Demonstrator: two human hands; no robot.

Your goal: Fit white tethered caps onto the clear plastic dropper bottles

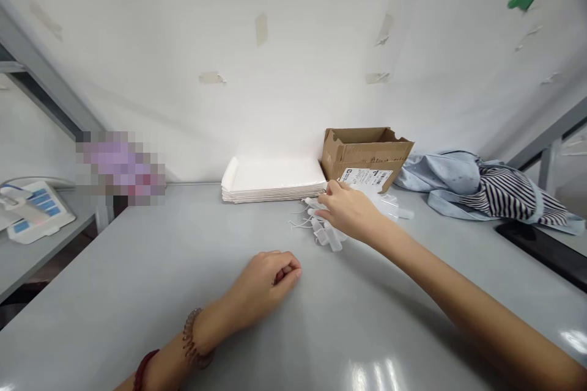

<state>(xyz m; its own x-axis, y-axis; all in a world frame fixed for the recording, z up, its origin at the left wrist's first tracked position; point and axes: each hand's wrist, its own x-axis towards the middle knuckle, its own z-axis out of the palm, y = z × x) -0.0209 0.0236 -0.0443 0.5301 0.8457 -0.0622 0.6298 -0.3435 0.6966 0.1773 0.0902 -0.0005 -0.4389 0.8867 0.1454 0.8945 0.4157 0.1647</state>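
My right hand [349, 211] reaches forward and rests on a heap of small clear plastic tubes [328, 233] with thin straws, its fingers curled over them at the pile's far side. My left hand [268, 281] lies on the grey table [137, 293] nearer to me, fingers curled loosely into a fist with nothing seen in it. A bracelet and a red band circle the left wrist. Just behind the tubes sit a stack of white trays [273, 180] and an open cardboard box [364, 156] with a white label.
Crumpled light-blue and striped cloth [481, 192] lies at the right, with a dark flat object [545, 250] by the table's right edge. A white and blue device [34, 211] sits on a side table at left. A white wall stands close behind.
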